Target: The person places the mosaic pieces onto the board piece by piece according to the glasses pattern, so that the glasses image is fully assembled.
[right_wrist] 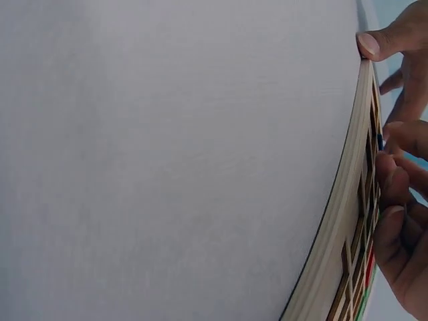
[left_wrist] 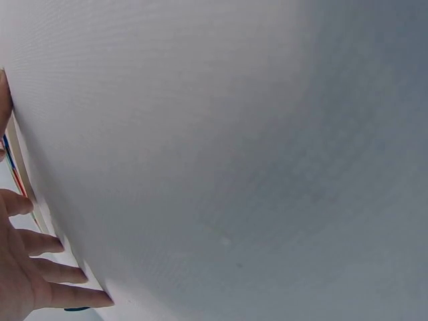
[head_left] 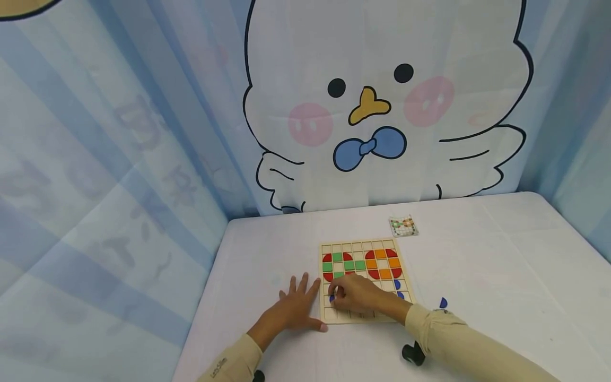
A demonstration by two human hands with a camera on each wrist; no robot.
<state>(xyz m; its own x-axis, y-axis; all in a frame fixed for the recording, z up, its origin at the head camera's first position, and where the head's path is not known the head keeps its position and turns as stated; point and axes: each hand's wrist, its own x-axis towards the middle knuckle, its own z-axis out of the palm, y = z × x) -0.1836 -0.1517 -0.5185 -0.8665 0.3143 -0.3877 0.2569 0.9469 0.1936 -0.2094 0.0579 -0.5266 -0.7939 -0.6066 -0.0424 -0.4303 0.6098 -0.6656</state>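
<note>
A square wooden grid board (head_left: 345, 318) lies on the white table, its upper cells filled with red, green and orange tiles. My right hand (head_left: 357, 293) reaches over the lower left cells. Thumb and forefinger pinch a small blue tile (right_wrist: 380, 142), which also shows as a blue tile (head_left: 331, 298) beneath the fingertips in the head view. The hand hides part of the lower rows. My left hand (head_left: 297, 309) is spread flat on the table along the board's left side, with forefinger and thumb right at its edge. Blue tiles (head_left: 397, 285) sit in cells at the lower right.
One loose blue quarter-round tile (head_left: 443, 303) lies right of the board, close to my right sleeve. Behind the board is a small patterned card (head_left: 403, 226). A black object (head_left: 413, 354) shows under the right forearm. A printed curtain (head_left: 367, 175) hangs along the table's far edge.
</note>
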